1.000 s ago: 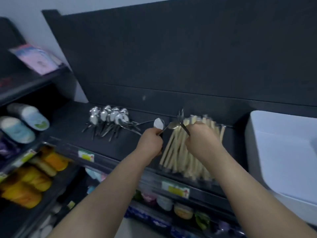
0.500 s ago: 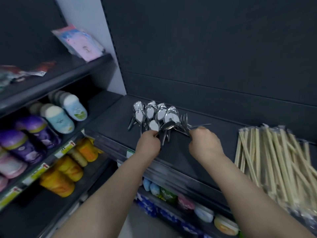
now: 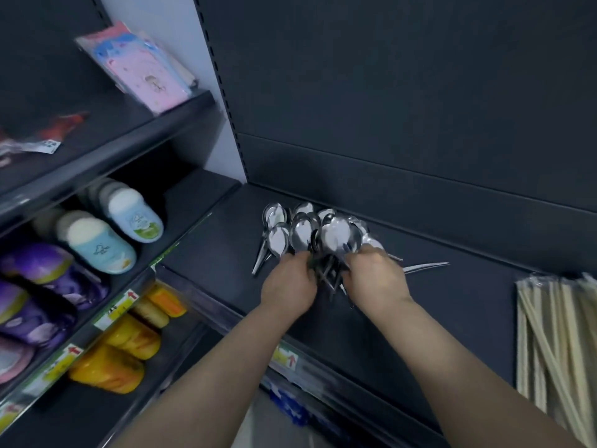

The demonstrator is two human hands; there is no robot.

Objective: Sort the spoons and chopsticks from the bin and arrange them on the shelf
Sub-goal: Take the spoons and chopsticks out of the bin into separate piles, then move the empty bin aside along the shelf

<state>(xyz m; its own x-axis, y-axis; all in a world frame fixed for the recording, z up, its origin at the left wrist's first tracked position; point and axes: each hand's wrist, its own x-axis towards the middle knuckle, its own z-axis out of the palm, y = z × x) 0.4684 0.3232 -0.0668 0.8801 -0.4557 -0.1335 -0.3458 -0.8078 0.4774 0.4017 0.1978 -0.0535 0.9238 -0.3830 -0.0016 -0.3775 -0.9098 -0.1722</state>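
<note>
Now: spoons [image 3: 303, 232] heaped on shelf [image 3: 452, 302], bowls toward back. Left hand [image 3: 287, 286] and right hand [image 3: 376, 281] both curl round bunched handles. We judge steel stiff, slick, light singly; best held at handles, squeezed as bundle. Chopsticks [image 3: 555, 334] well apart.

Two bare hands on bare forearms

The left hand [image 3: 288, 287] and the right hand [image 3: 376, 279] are uncovered. Behind each wrist, the left forearm [image 3: 206, 367] and the right forearm [image 3: 465, 360] are bare all the way back to the lower edge of the view. Both forearms are slim and smooth and widen away from the hands. The knuckles are rounded, and the fingers are softened by blur.
</note>
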